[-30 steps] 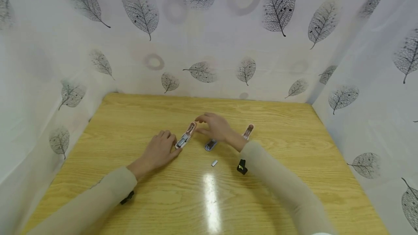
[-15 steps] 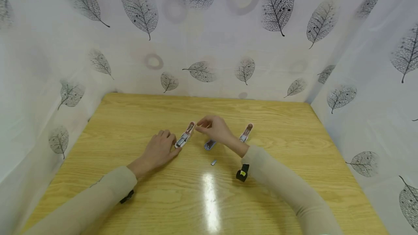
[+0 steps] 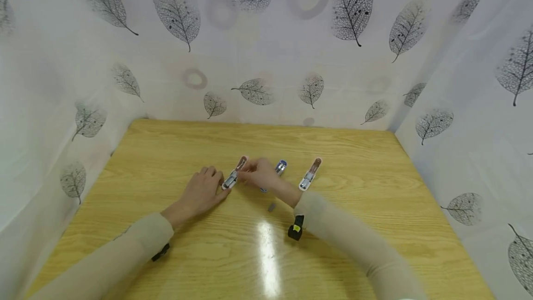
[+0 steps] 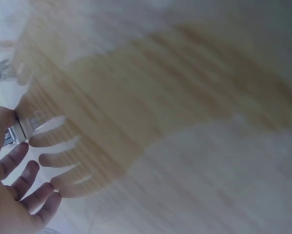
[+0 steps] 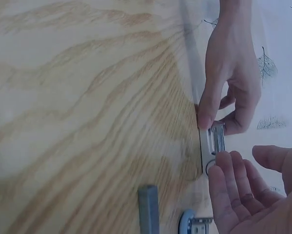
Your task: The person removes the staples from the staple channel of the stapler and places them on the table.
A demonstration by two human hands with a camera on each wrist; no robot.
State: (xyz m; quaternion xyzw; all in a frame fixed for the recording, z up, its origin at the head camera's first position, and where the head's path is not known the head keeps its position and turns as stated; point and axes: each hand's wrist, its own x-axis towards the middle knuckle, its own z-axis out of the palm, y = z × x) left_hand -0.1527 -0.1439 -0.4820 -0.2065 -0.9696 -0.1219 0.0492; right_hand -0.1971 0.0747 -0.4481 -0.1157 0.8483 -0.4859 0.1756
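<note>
A small white-and-pink stapler [image 3: 230, 180], folded open with its metal tray showing, lies left of the table's middle. My left hand [image 3: 202, 190] holds its near end between thumb and fingers; the other fingers spread loosely, as the left wrist view shows. Over the stapler's middle is my right hand [image 3: 260, 173], fingertips right at it. In the right wrist view, the right fingers [image 5: 233, 187] are fairly straight, with the thumb apart from them. Partly hidden under the right hand is a blue stapler [image 3: 281, 166], also folded open.
Another white-and-pink stapler [image 3: 310, 175] lies open farther right. A short grey staple strip [image 3: 272, 207] lies nearer on the wooden table [image 3: 354, 226], below the right hand. Leaf-patterned curtains [image 3: 258, 50] enclose the back and sides.
My right hand has moved from the held stapler's pink far end down to its middle. The blue stapler's far end and the whole right-hand stapler now show. My left hand has stayed put.
</note>
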